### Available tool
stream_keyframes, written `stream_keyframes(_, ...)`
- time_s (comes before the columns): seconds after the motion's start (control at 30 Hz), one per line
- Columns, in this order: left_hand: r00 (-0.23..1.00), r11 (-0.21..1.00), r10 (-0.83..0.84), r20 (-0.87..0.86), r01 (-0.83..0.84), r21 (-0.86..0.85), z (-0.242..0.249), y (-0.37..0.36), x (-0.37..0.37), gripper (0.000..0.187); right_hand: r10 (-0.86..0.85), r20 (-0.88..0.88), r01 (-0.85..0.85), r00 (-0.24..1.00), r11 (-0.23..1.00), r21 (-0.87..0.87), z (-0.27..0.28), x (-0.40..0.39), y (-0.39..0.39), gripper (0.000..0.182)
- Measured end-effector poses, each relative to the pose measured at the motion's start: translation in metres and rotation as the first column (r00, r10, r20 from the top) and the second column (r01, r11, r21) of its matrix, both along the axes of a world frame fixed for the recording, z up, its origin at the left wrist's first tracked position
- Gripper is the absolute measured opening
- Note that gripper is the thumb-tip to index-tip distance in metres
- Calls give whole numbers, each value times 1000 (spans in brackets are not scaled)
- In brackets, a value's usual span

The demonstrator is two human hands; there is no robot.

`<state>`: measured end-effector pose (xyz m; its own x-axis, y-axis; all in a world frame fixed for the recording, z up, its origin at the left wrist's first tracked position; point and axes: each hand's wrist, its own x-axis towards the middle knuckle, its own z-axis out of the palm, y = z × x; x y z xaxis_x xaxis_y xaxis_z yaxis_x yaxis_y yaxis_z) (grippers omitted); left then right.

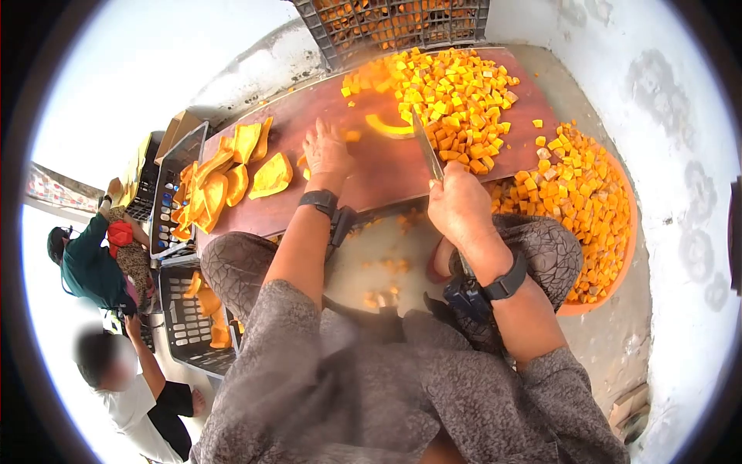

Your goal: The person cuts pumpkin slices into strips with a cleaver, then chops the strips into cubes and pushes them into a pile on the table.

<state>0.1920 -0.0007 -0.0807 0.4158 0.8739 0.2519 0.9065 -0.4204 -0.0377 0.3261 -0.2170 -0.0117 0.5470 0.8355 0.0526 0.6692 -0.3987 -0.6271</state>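
My right hand [461, 203] is wrapped round the handle of a knife [427, 148]. The blade points away from me, its tip near a curved pumpkin strip [389, 130] and its side close to the heap of pumpkin cubes [456, 97]. My left hand [327, 151] lies on the reddish board [379, 168] with fingers stretched out, and a small orange bit shows on either side of it. To its left sit a flat pumpkin slab [271, 176] and several more peeled pieces [212, 189] piled over the board's left end.
A round orange tub [634, 224] full of pumpkin cubes stands at the right, against the board. Black crates [197, 340] with pumpkin pieces are at the left, and another crate [394, 27] stands behind the board. Two people [93, 267] are at the far left.
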Motion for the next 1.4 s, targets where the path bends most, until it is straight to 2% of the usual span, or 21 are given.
stream_keyframes(0.07,999,999,-36,19,37,-22,3,4,12,57,-10,5,10,1000,1000,-17,1,-1,2,22)
stream_keyframes(0.13,943,948,-317,-103,315,-42,-7,9,29,50,8,5,-8,1000,1000,-2,2,1,3,22)
stream_keyframes(0.17,946,951,-310,-96,307,-40,-12,7,37,50,14,-1,-14,1000,1000,13,2,1,3,22)
stream_keyframes(0.23,832,806,-465,304,540,-244,-17,-4,54,41,8,11,-8,1000,1000,3,4,3,3,20)
stream_keyframes(0.27,836,813,-451,312,529,-242,-20,-9,58,41,-4,12,4,1000,1000,-5,4,3,4,19)
stream_keyframes(0.33,795,824,-513,323,562,-74,-23,-20,61,22,-4,2,4,1000,1000,11,4,4,5,19)
stream_keyframes(0.37,827,841,-464,316,524,-134,-22,-20,62,20,-23,-15,23,1000,999,30,4,4,6,18)
stream_keyframes(0.5,847,870,-402,348,472,-145,-28,-20,52,23,-29,-26,30,999,999,40,7,6,7,19)
stream_keyframes(0.57,823,887,-420,383,462,-20,-40,-19,44,25,-27,-23,28,999,998,62,4,9,8,20)
stream_keyframes(0.6,822,885,-421,384,465,-24,-36,-24,37,25,-28,-23,29,999,996,84,2,10,8,20)
stream_keyframes(0.67,736,798,-347,581,557,-229,-20,-33,20,21,-27,-54,31,998,997,76,-2,11,9,20)
stream_keyframes(0.7,735,797,-347,583,559,-230,-25,-31,14,21,-24,-84,30,996,997,71,-4,11,10,20)
stream_keyframes(0.77,435,726,-429,792,688,15,-37,-30,6,21,-10,-126,22,992,996,91,-19,11,14,20)
stream_keyframes(0.8,433,723,-428,793,691,13,-33,-34,2,21,6,-168,13,986,994,112,-21,10,16,19)
stream_keyframes(0.87,601,777,-223,767,586,-232,-24,-46,-8,22,-8,-156,19,988,997,71,-20,6,16,22)
stream_keyframes(0.93,626,802,-290,724,572,-173,-28,-47,-12,22,-7,13,6,1000,998,64,-18,3,17,25)
stream_keyframes(1.0,708,861,-167,687,444,-248,-31,-48,-18,23,-19,8,18,1000,1000,21,-15,1,16,25)
stream_keyframes(1.03,667,883,-234,707,450,-132,-31,-47,-21,24,4,50,-4,999,1000,-10,-19,2,15,23)
stream_keyframes(1.17,626,877,-157,764,444,-183,-32,-52,-28,25,21,105,-12,994,996,-88,-25,-1,15,19)
stream_keyframes(1.23,599,916,-217,771,398,-51,-44,-54,-30,23,11,127,4,992,993,-118,-26,0,16,19)
stream_keyframes(1.4,549,901,-244,800,434,-23,-60,-49,-38,22,-36,174,62,984,987,-147,-38,0,17,20)
